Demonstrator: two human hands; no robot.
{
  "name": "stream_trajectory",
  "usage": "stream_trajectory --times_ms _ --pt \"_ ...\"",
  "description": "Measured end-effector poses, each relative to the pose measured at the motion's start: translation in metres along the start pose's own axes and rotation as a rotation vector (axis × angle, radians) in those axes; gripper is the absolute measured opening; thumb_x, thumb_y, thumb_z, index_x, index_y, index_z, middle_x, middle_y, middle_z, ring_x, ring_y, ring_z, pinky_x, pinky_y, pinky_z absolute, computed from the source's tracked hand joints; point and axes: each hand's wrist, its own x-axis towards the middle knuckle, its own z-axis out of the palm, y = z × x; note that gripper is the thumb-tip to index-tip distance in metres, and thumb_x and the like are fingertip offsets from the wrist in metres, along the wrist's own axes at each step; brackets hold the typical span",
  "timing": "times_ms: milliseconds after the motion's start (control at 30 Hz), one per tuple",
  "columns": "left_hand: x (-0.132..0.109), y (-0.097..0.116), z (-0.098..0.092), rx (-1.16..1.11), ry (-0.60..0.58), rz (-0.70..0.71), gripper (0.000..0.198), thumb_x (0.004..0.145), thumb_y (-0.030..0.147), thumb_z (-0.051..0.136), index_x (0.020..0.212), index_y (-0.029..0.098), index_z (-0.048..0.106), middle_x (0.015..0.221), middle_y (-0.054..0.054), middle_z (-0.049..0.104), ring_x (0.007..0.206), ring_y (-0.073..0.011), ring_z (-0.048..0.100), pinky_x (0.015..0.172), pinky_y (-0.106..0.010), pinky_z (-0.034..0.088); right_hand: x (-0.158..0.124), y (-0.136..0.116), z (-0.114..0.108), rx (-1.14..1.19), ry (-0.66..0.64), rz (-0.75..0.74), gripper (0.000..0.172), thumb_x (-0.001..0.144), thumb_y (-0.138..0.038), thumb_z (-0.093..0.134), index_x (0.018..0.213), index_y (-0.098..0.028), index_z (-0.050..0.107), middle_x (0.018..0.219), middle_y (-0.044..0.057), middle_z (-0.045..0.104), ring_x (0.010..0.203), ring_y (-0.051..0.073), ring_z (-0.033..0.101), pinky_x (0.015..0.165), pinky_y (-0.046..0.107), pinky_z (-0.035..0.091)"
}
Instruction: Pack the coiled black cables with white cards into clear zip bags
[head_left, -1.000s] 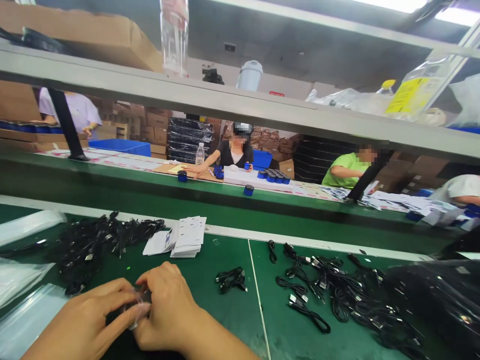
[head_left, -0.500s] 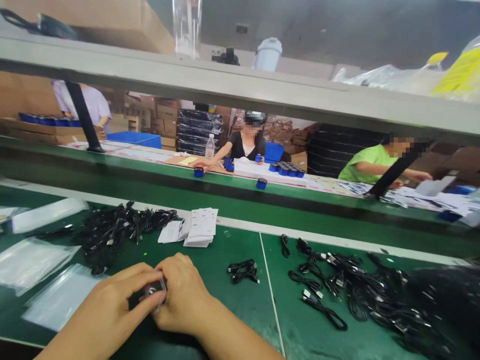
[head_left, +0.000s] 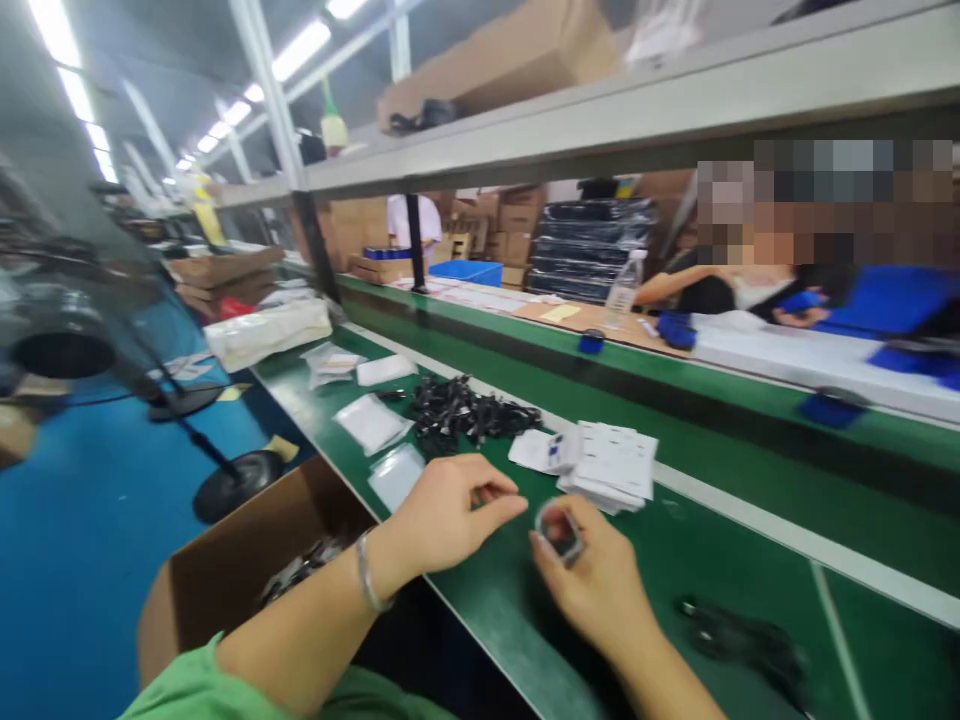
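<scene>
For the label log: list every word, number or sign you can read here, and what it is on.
No text can be read.
On the stack of white printed cards: dark print, too blurred to read.
On the yellow object far left: blurred, nothing legible.
On the clear packet in the right hand: no print legible.

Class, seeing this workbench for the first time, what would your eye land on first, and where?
The two hands at the near edge of the green bench draw the eye: the right hand pinches a small clear packet with something dark inside, the left hand close beside it. Behind them lie a stack of white cards and a heap of black cables; an open cardboard box sits lower left, below the bench edge.
</scene>
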Motion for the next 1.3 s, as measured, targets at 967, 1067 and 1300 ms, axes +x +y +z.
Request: stream_trajectory --times_ms 967,1067,1300 --pt "0.129 -0.066 0.074 -0.217 -0.178 -0.331 0.082 0.06 0.031 0.102 0.134 0.013 0.071 0.132 -0.014 0.076 0.122 -0.0277 0.072 0.115 -0.041 0.055 -0.003 0.003 0.002 -0.035 0.111 0.188 0.019 0.084 -0.05 0.062 0.081 -0.032 0.059 0.07 0.0 0.069 0.054 0.02 0.058 0.066 0.036 0.054" --pt "0.13 -0.066 0.078 -0.261 -0.114 -0.356 0.051 0.071 0.02 0.093 0.118 0.011 0.077 0.112 -0.011 0.081 0.105 -0.0228 0.076 0.105 -0.037 0.06 -0.003 -0.001 0.002 -0.042 0.117 0.168 0.019 0.084 -0.05 0.061 0.081 -0.031 0.06 0.071 0.001 0.069 0.056 0.02 0.059 0.063 0.035 0.053" --pt "0.11 -0.046 0.058 -0.278 0.093 -0.316 0.019 0.09 0.013 0.064 0.101 0.013 0.078 0.095 -0.007 0.08 0.093 -0.0198 0.075 0.099 -0.037 0.061 0.005 0.011 0.001 0.158 0.204 0.493 0.03 0.073 -0.056 0.075 0.084 -0.028 0.07 0.087 0.004 0.081 0.079 0.026 0.076 0.074 0.036 0.058"
